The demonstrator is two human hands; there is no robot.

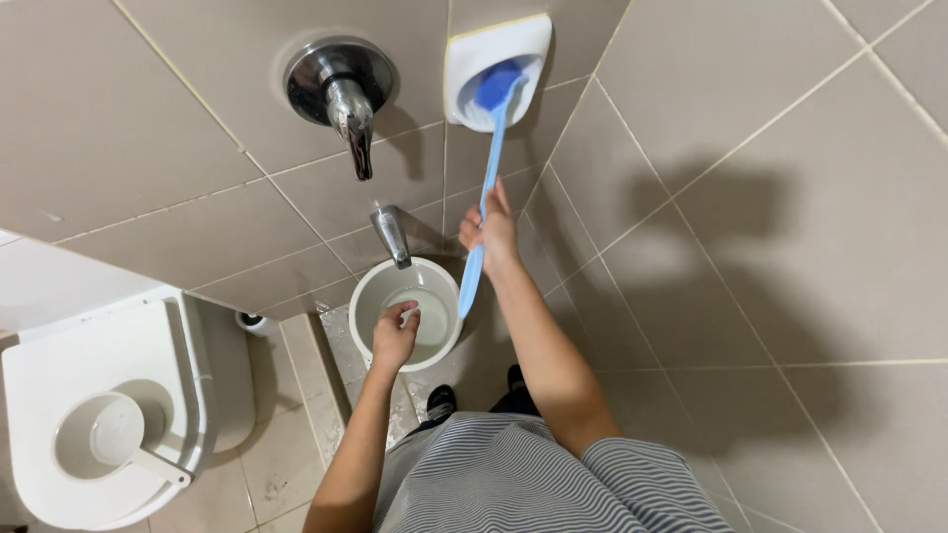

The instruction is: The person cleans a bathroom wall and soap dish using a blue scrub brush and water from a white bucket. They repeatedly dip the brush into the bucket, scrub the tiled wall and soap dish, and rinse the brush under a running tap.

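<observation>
My right hand (491,231) grips the handle of a long blue brush (490,148). Its brush head rests in the white wall-mounted soap dish (472,44) high on the tiled wall. My left hand (394,336) reaches down onto the near rim of a white bucket (370,286) on the floor. The bucket stands under a chrome spout (392,235) and holds some water. Above the spout sits a chrome lever valve (341,84).
A white toilet (188,395) stands at the left, with a white dipper (114,439) lying on its closed lid. A small white bottle (255,322) sits on the floor beside the toilet. Beige tiled walls meet in a corner behind the bucket.
</observation>
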